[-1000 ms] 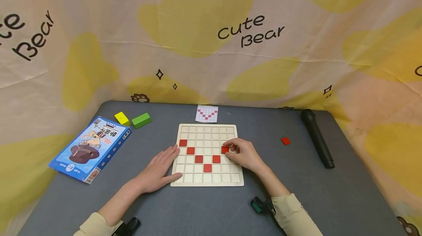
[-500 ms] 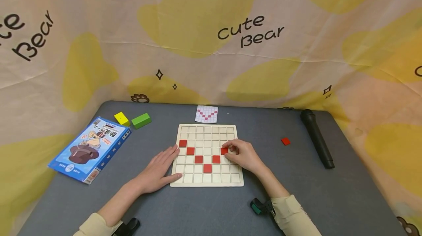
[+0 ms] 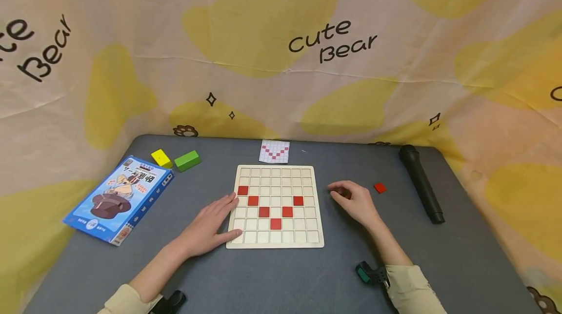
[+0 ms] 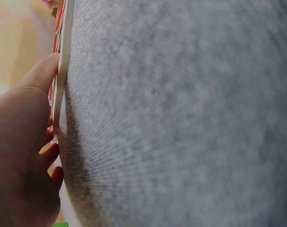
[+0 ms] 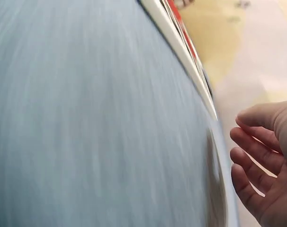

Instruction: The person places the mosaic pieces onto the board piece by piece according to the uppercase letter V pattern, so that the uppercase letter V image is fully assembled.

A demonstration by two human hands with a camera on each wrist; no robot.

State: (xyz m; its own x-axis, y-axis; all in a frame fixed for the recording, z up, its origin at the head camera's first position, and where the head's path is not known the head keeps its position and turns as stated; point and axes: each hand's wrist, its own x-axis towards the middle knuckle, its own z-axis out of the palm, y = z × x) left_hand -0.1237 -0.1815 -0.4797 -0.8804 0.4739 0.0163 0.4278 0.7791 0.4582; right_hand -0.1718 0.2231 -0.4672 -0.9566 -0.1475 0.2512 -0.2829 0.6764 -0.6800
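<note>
A cream grid board (image 3: 275, 245) lies flat in the middle of the table, with several red square tiles set in its cells in a V shape. My left hand (image 3: 206, 228) rests on the board's left edge, fingers straight and thumb spread; in the left wrist view its thumb (image 4: 41, 73) touches the rim. To the right of the board, my right hand (image 3: 356, 203) hangs over the table with loosely bent fingers and nothing in them. A single red tile (image 3: 379, 187) lies just beyond that hand. The right wrist view shows the right hand (image 5: 266, 161) apart from the board.
Behind the board lies a small pattern card (image 3: 274, 151) with a pink V. A blue box (image 3: 118, 199) is at the left, near a yellow block (image 3: 161, 158) and a green block (image 3: 187, 160). At the right is a black microphone (image 3: 421, 185).
My right hand has let go of a red tile, which now sits in a cell on the board's right side, and has moved right toward the loose tile. The left hand has stayed put.
</note>
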